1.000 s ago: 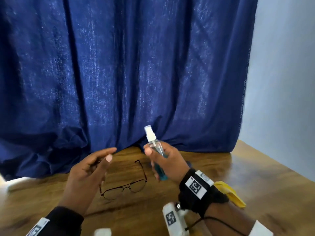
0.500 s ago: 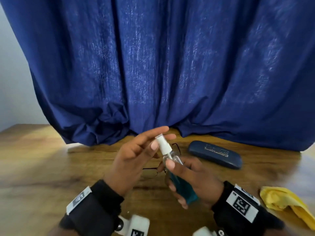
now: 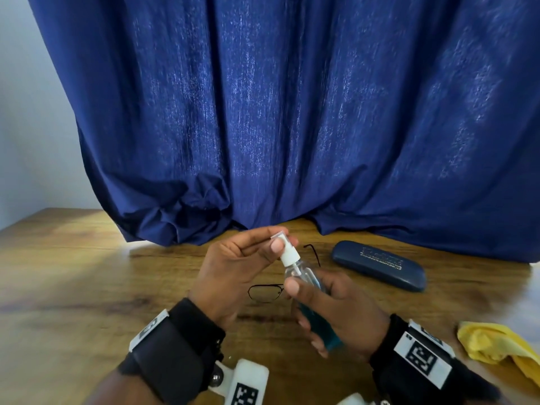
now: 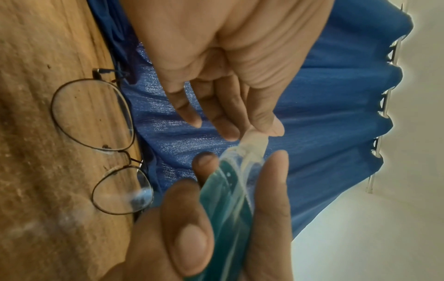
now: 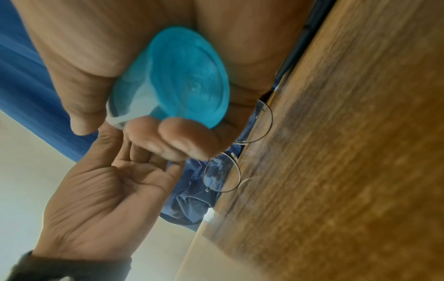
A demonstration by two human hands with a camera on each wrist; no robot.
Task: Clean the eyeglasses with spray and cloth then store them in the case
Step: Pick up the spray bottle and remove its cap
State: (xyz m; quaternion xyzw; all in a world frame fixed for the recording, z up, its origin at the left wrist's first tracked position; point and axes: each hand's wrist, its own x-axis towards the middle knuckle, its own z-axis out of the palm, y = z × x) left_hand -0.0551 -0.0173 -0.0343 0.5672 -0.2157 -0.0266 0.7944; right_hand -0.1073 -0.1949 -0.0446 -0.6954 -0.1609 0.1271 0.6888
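Head view shows the eyeglasses (image 3: 267,292) lying on the wooden table (image 3: 73,287), lenses toward the person, partly hidden behind both hands. Just above them the right hand (image 3: 339,314) is wrapped around the spray bottle (image 3: 306,293), thumb across its clear shoulder and fingers curled round the blue-filled body, holding it tilted with the white nozzle (image 3: 289,255) pointing up and left. The left hand (image 3: 239,273) pinches the top of that nozzle between thumb and forefinger; whether a cap sits under the fingertips I cannot tell. From the left wrist camera the glasses (image 4: 96,136) rest on the wood with both round lenses showing, apart from either hand. Right of the hands the dark blue case (image 3: 380,266) lies closed on the table near the curtain (image 3: 292,112). Further right, near the table edge, sits the crumpled yellow cloth (image 3: 496,346), well apart from the glasses
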